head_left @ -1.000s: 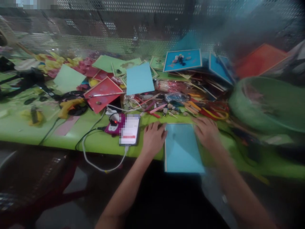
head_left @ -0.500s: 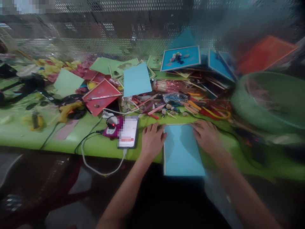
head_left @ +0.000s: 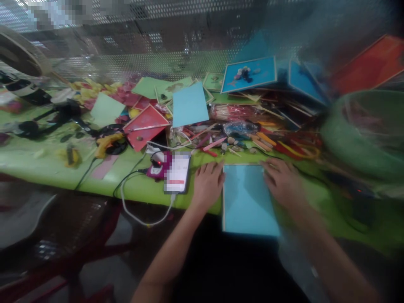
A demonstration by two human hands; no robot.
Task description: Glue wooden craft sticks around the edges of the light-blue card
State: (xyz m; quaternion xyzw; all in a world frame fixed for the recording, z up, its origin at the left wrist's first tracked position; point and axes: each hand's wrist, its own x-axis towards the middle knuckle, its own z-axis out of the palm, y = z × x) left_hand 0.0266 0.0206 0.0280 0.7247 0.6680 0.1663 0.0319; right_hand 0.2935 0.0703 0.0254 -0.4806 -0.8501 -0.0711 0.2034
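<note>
A light blue rectangular board [head_left: 248, 202] with a pale rim along its left and top edges lies at the front of the green table, its near end jutting past the table edge. My left hand [head_left: 208, 183] rests palm down by its upper left corner, fingers slightly apart, thumb side against the rim. At the upper right corner lies my right hand [head_left: 282, 181], its fingers stretched out and touching the board's edge. Neither hand is wrapped round anything. The undersides of both hands are hidden.
Left of my left hand are a phone [head_left: 178, 172] on a white cable and a purple power adapter [head_left: 159, 166]. A yellow glue gun [head_left: 107, 145] lies farther left. Behind are a red board [head_left: 145, 128], framed blue board [head_left: 249, 75] and sticks. A green basin [head_left: 362, 130] stands right.
The camera view has turned slightly left, so the scene sits farther right in the picture. Both hands stay at the upper corners of the light blue board, with no clear movement against it.
</note>
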